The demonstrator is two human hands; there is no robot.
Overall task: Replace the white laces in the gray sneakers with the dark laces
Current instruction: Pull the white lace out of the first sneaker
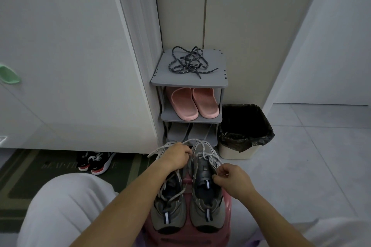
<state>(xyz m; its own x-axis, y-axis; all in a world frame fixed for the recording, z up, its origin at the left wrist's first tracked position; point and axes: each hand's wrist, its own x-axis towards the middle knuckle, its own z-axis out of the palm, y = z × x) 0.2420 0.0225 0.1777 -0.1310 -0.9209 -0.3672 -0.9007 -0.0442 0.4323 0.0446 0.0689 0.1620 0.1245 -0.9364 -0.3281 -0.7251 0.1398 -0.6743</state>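
Where the pink stool (pixel 227 204) stands in front of the shoe rack (pixel 160 80), the gray sneakers (pixel 170 216) sit on it side by side, heels toward the person and toes toward the rack.

**Hands.** The left hand (pixel 176 156) lies over the toe end of the pair, its fingers (pixel 185 151) curled round a strand of the white laces (pixel 158 150). The right hand (pixel 230 180) is at the outer side of the right sneaker (pixel 206 216), near the tongue. Its fingers (pixel 217 176) pinch a lace end there.

**Laces.** White lace is still threaded in both shoes. One strand arches from the left hand over the toe of the right sneaker, and slack lace lies across the opening of the other shoe. The dark laces (pixel 190 62) lie in a loose tangle on the top shelf of the rack, well apart from both hands.

**Surroundings.**
- Pink slippers (pixel 192 104) occupy the rack's second shelf.
- A waste bin (pixel 236 151) with a black liner stands on the floor just beside the rack, on the person's right.
- A pair of black and red sneakers (pixel 96 161) rests on a green mat (pixel 30 176) to the left, at the foot of a white cabinet (pixel 70 46).
- The person's knee, in pale cloth, fills the lower left.
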